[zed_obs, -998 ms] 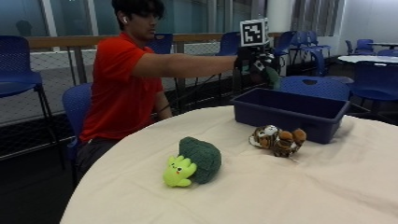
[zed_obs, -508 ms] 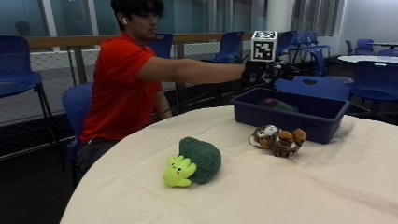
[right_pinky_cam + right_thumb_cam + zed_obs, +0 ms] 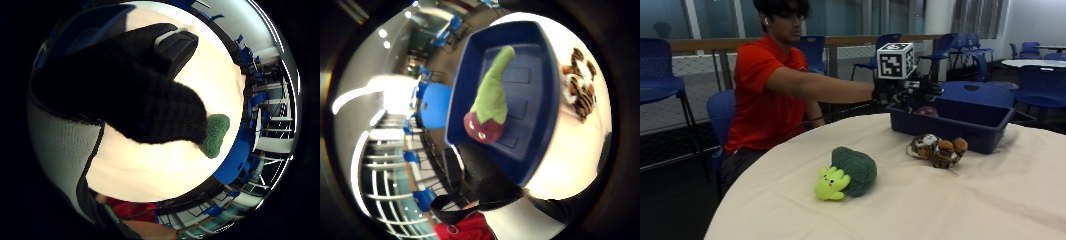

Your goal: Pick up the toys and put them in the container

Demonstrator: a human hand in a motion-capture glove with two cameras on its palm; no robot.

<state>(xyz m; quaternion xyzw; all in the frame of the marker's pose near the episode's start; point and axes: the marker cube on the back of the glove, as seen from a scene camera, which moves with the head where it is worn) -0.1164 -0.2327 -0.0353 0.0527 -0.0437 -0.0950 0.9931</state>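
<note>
1. A person in a red shirt sits at the far left of a round white desk [image 3: 986,200] and reaches the gloved right hand [image 3: 909,90] out over the near-left corner of a blue bin [image 3: 953,120] at the far right of the desk.
2. The grip is apart: the fingers are spread and hold nothing.
3. A plush radish [image 3: 490,107] with a dark red head and long green leaf lies inside the bin on its floor; from outside only its red head [image 3: 927,111] shows above the rim.
4. A striped tiger plush [image 3: 937,149] lies on the desk just in front of the bin.
5. A broccoli plush [image 3: 846,172] lies well apart, nearer and to the left.
</note>
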